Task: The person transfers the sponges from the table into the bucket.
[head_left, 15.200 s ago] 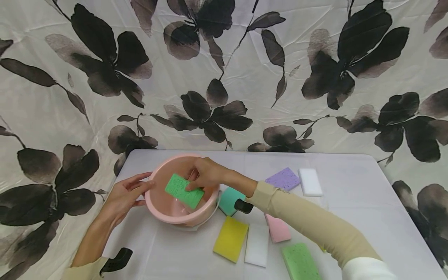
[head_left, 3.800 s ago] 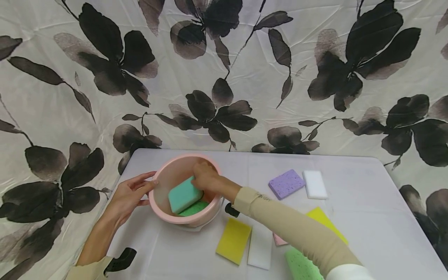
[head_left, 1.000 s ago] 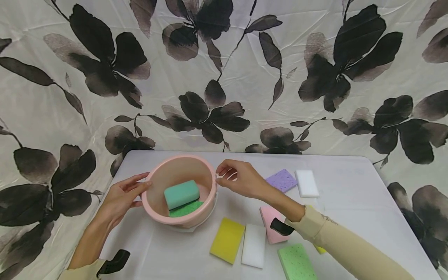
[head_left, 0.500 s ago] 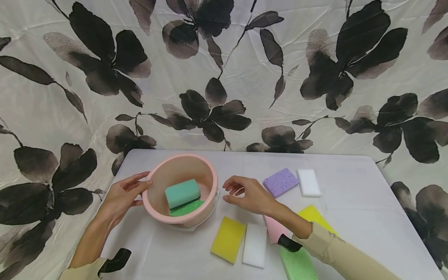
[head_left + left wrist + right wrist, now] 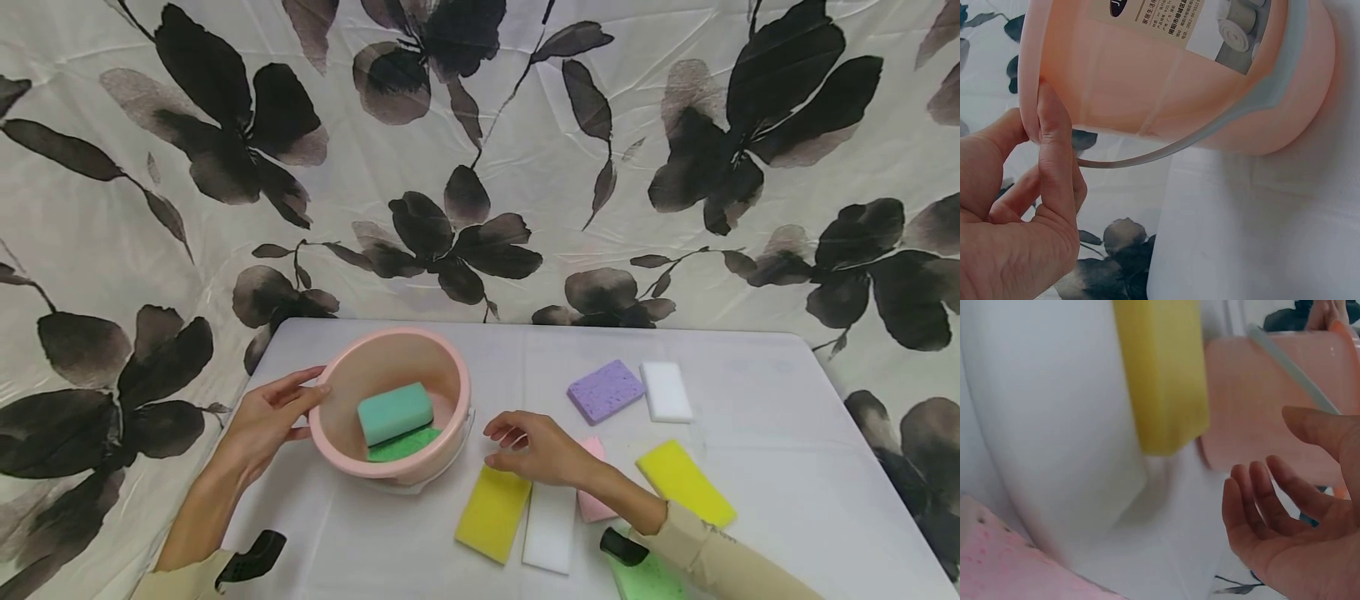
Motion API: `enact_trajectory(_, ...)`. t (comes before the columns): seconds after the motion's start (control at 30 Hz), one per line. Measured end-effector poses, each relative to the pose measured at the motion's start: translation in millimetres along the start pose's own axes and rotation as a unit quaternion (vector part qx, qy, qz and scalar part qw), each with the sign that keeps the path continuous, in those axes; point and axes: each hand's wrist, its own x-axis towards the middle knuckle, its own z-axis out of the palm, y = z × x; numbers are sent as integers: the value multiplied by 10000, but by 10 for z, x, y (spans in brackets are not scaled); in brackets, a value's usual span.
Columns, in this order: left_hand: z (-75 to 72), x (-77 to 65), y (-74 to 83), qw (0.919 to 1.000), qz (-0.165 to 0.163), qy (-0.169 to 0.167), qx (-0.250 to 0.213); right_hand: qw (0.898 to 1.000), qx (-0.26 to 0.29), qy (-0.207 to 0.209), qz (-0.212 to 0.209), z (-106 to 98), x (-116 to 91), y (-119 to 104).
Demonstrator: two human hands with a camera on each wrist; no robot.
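My left hand (image 5: 262, 421) pinches the rim of a pink bucket (image 5: 397, 358) on its left side; in the left wrist view, thumb and fingers (image 5: 1055, 150) lie on either side of that rim. Inside the bucket a teal sponge (image 5: 395, 413) leans on a flat green sponge (image 5: 402, 445). To the bucket's right, my right hand (image 5: 540, 450) hovers with nothing in it, its fingers loosely bent over the far end of a yellow sponge (image 5: 492, 517). Beside that lie a white sponge (image 5: 549, 529) and a pink sponge (image 5: 594, 507), partly behind the right forearm.
A speckled light green sponge (image 5: 651, 577) lies at the front, partly under the sleeve. Further right is a second yellow sponge (image 5: 686, 483). Behind are a purple sponge (image 5: 605, 392) and another white one (image 5: 667, 392). A floral cloth (image 5: 465, 125) hangs behind the white table (image 5: 780, 392).
The green sponge, then the teal one, went into the bucket from my right hand. That hand has since left the bucket and come right and nearer, over the yellow sponge. My left hand stays.
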Motion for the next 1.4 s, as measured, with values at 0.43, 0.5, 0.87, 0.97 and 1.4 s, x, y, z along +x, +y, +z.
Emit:
enact_trajectory(0.43, -8, -26, -8, 9999, 129, 29, -1, 9984, -7, -552, 128, 156, 7, 206)
enact_trajectory(0.5, -9, -21, -4, 9999, 117, 25, -14, 9975, -35, -677, 218, 163, 9, 216)
enact_trajectory(0.87, -1, -17, 8, 10000, 37, 36, -63, 9914, -107, -1286, 234, 115, 18, 173)
enact_trajectory(0.97, 3, -23, 11, 10000, 38, 38, -62, 9908, -15, -1347, 129, 43, 11, 122)
enact_trajectory(1.4, -4, 10, -2, 10000, 8, 19, 12, 9860, 416, -1592, -255, -327, -50, -175)
